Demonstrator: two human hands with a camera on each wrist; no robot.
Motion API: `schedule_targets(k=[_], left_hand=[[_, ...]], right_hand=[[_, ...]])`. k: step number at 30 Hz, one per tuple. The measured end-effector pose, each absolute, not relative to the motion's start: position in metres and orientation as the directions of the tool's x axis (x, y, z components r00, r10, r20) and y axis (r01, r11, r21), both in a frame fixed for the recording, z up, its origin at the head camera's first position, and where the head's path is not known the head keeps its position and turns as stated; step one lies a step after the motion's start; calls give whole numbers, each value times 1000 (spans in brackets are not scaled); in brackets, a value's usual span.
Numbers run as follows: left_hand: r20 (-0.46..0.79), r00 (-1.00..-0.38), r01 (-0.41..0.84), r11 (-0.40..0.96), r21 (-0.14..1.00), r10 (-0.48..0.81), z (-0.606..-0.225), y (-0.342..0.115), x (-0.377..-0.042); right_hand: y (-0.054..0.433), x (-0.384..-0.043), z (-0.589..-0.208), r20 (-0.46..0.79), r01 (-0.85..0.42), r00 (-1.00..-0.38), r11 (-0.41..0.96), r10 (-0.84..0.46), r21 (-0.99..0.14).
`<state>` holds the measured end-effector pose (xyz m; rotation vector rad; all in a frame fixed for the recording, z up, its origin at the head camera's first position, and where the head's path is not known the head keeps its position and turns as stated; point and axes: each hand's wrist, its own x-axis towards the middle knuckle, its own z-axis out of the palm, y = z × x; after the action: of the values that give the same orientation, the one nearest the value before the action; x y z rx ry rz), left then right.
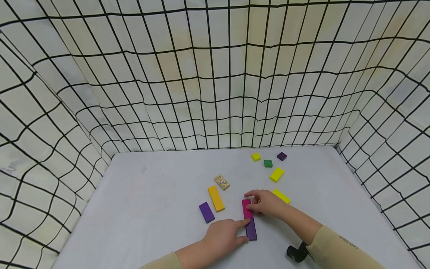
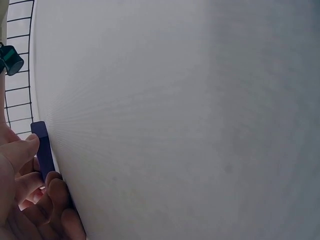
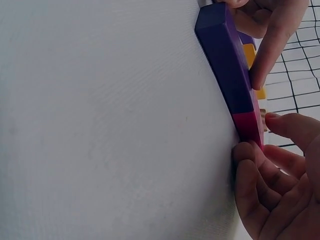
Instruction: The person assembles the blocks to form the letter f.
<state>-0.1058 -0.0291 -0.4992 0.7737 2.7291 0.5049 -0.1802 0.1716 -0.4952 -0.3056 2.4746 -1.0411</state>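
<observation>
A magenta block [image 1: 246, 209] and a dark purple block [image 1: 251, 229] lie end to end on the white table, their ends meeting in the right wrist view. My right hand [image 1: 268, 203] pinches the magenta block, thumb on its upper side and fingers at its far end. On the purple block, my left hand [image 1: 223, 233] rests its extended index finger near the join. The left thumb [image 2: 27, 147] sits at that block's near end. Left of this row lie an orange block [image 1: 216, 198], a shorter purple block [image 1: 206, 212] and a patterned block [image 1: 222, 182].
Beyond the right hand are several small blocks, including a yellow block [image 1: 277, 174], a green block [image 1: 268, 163] and a dark purple piece [image 1: 282, 156]. Another yellow block [image 1: 281, 196] is partly behind that hand. Black netting [image 1: 228, 74] over white sheeting encloses the table.
</observation>
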Motion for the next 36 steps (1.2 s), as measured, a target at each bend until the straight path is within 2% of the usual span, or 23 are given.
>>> schedule_targets(k=[19, 36], left_hand=[[-143, -831, 450, 800, 397, 538, -500, -29, -104], [-155, -830, 442, 802, 402, 535, -502, -28, -106]], right_hand=[[193, -164, -505, -278, -122, -841, 663, -465, -738], [201, -146, -500, -278, -169, -816, 669, -507, -723]])
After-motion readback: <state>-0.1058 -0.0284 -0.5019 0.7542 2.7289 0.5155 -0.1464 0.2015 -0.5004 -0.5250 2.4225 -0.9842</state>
